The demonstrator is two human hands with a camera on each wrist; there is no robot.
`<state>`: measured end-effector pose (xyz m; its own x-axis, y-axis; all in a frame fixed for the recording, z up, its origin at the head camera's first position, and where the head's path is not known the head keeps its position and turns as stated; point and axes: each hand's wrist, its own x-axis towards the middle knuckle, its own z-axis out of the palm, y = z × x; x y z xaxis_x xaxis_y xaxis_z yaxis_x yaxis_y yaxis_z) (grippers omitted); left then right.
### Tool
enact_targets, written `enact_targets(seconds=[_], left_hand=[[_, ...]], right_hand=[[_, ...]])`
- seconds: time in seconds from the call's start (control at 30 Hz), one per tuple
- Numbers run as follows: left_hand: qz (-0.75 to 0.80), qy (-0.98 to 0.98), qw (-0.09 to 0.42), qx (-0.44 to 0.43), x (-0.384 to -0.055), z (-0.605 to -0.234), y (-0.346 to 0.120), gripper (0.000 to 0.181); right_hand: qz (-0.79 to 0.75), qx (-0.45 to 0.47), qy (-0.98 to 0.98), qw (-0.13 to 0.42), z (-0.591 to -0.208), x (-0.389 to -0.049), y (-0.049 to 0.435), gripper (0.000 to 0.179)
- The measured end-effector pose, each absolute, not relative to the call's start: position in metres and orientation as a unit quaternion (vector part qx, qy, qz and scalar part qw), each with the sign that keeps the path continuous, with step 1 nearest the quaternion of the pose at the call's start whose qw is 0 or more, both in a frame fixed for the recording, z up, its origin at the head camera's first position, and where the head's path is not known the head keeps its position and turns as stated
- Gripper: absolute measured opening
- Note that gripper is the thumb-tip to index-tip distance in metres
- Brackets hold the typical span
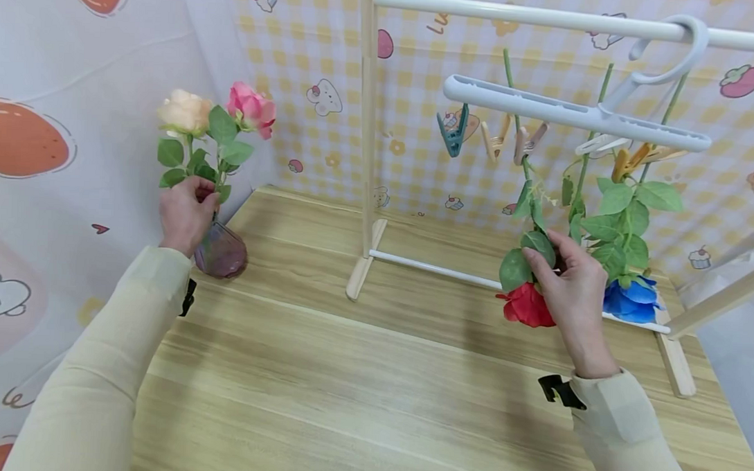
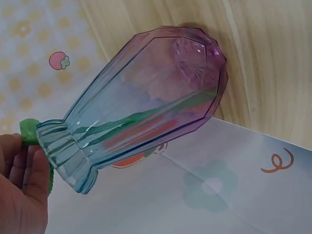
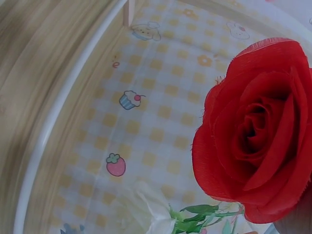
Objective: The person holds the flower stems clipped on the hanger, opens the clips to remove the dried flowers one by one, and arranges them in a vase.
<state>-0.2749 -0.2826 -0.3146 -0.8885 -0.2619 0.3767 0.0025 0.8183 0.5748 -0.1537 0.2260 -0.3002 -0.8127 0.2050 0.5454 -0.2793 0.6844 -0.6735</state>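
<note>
My left hand [image 1: 187, 215] pinches green stem at the mouth of a faceted glass vase [image 1: 222, 252], blue at its neck and purple at its base. A peach rose [image 1: 186, 112] and a pink rose [image 1: 252, 108] rise above that hand. Which stem it pinches I cannot tell. My right hand [image 1: 571, 291] holds the leafy stem of a red rose [image 1: 527, 306], just above its bloom. That rose hangs upside down beneath a pink clothespin [image 1: 530, 142] on a pale blue hanger [image 1: 543, 106]. The right wrist view shows the red bloom [image 3: 258, 131] close up; the right fingers are mostly hidden there.
A blue rose [image 1: 632, 300] hangs head down at the right; a white flower [image 3: 146, 209] shows in the right wrist view. Teal [image 1: 454, 133] and orange [image 1: 629, 161] clothespins sit along the hanger. The rack's white rod [image 1: 534, 16] carries it above the wooden table [image 1: 347, 387].
</note>
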Motion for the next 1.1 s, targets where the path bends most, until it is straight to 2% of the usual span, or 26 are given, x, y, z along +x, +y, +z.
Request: enact_targets(seconds=[0.3, 0.63, 1.1], left_hand=[[-0.262, -0.941, 0.202, 0.066, -0.273, -0.317, -0.283, 0.022], [-0.25, -0.943, 0.211, 0.06, -0.273, -0.318, -0.28, 0.023], [-0.237, -0.947, 0.208, 0.055, -0.254, -0.317, -0.283, 0.037]], right_hand=[[0.404, 0.019, -0.862, 0.306, -0.301, -0.151, 0.23, 0.03], [0.4, 0.02, -0.864, 0.304, -0.301, -0.15, 0.232, 0.029], [0.409, 0.036, -0.859, 0.307, -0.297, -0.152, 0.228, 0.029]])
